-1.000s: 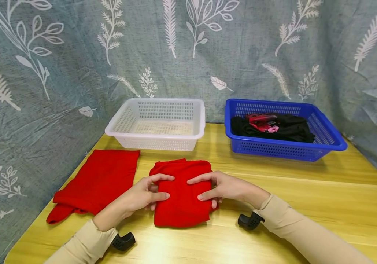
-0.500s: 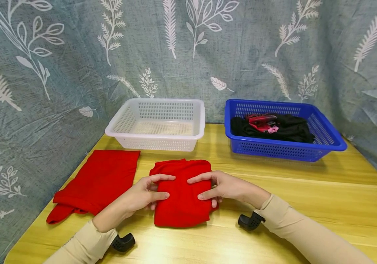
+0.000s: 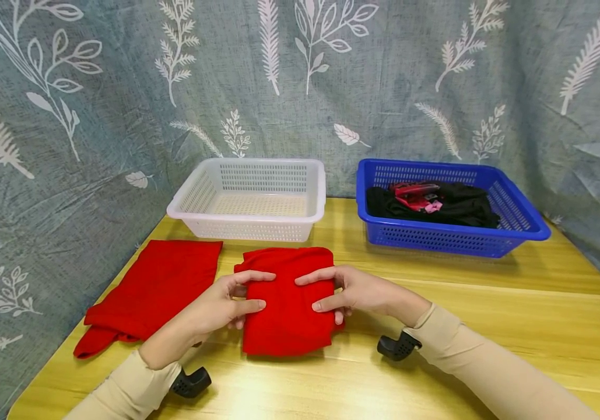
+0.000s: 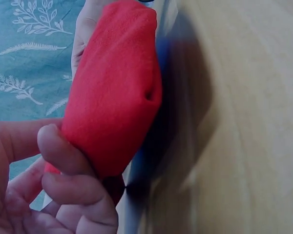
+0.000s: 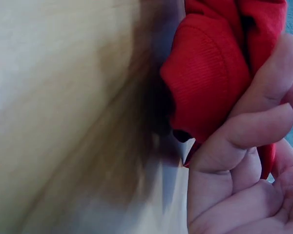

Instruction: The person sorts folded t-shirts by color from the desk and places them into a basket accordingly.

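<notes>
A folded red garment point(image 3: 286, 318) is held between both hands just above the wooden table, in the middle of the head view. My left hand point(image 3: 216, 306) grips its left edge, thumb and index finger on top and the other fingers curled underneath. On the opposite edge my right hand point(image 3: 360, 291) grips in the same way. The left wrist view shows a smooth rounded fold of the garment point(image 4: 115, 87), with a shadow on the table beside it. In the right wrist view a stitched hem of the garment point(image 5: 205, 78) hangs near the curled fingers.
Another red garment point(image 3: 160, 286) lies flat at the table's left edge. A white plastic basket point(image 3: 247, 227) stands behind the hands. To its right, a blue basket point(image 3: 436, 236) holds black cloth point(image 3: 462, 204) and a red-and-pink packet point(image 3: 415, 195). A patterned curtain point(image 3: 300, 116) hangs behind.
Both hands have raised the folded red garment a little off the table, and it sits slightly higher in the head view. The baskets and the other red garment stay put.
</notes>
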Tool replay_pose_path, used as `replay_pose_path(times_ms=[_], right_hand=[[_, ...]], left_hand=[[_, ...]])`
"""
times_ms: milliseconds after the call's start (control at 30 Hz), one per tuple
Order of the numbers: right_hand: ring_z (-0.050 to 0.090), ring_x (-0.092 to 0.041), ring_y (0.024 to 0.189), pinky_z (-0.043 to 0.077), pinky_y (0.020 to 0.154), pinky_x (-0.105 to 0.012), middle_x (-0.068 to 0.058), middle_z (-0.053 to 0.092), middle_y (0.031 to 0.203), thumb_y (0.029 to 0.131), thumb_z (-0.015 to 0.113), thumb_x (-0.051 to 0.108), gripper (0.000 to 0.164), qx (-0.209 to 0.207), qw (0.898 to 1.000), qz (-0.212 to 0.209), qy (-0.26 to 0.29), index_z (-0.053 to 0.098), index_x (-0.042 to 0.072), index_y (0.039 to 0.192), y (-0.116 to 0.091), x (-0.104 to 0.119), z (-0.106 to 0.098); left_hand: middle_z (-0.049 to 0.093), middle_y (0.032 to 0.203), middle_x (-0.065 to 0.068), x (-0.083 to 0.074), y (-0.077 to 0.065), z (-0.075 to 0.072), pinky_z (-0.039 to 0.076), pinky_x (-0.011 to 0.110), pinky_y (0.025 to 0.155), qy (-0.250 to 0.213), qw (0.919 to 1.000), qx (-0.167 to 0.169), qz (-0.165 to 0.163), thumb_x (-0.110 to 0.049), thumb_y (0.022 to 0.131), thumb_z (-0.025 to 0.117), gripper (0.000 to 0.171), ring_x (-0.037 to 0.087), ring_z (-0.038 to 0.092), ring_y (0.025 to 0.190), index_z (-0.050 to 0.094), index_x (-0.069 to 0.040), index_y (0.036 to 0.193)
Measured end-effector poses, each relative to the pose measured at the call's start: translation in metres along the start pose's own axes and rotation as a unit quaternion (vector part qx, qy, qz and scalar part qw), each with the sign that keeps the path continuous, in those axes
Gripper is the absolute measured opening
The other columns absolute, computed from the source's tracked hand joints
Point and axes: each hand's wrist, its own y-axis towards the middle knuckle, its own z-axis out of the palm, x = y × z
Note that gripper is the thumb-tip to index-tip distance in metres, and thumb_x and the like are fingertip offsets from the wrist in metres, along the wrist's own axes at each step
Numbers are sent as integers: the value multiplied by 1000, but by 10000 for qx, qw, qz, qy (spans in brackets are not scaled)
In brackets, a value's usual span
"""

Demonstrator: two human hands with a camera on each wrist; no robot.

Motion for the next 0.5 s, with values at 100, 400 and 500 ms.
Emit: replay_pose_path(times_ms=[100,400,500], right_hand=[[67,-10,53,43,53,-21,2,67,65,97,80,15,58,-30,10000,-20,-65,61,16,153,0,3,-1],[67,-13,54,43,54,-22,0,66,64,97,81,16,58,-171,9996,-143,-178,62,19,152,-2,19,-6],[68,-16,54,43,55,-23,-2,67,62,97,82,17,57,-266,9989,-248,-297,63,21,151,-3,27,-8]], left_hand=[[65,87,6,-3,0,-2,44,22,52,97,9999,-11,40,-16,98,78,54,17,53,55,62,-23,150],[65,90,8,-21,2,-14,46,24,52,269,9993,-2,265,-15,99,77,54,20,52,55,62,-25,149],[68,97,9,-30,2,-20,47,25,53,277,9989,16,382,-15,99,77,54,20,52,56,62,-25,149]])
